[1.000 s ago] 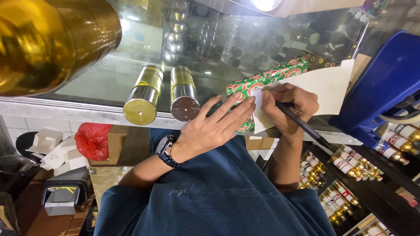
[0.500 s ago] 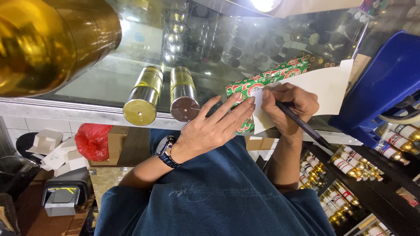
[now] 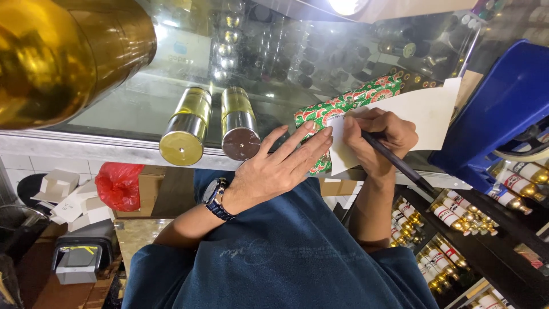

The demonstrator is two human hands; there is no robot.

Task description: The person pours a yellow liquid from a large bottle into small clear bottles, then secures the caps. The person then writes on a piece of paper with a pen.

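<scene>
No visible change from half a second ago: left hand (image 3: 274, 171) stays flat, fingers spread on the green-red wrapped box (image 3: 343, 109) on the glass bench (image 3: 143, 109), right hand (image 3: 374, 134) grip still clamped on black pen (image 3: 394, 163) over white paper (image 3: 423, 111).

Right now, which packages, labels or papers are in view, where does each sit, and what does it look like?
Wrapped package: long, green-red-white patterned, on the glass counter under the left hand.
White paper: flat sheet over the package; right hand holds a dark pen on it.
Two cans: gold cylinders lying at the counter edge.
Small white boxes: open, lower left.
</scene>
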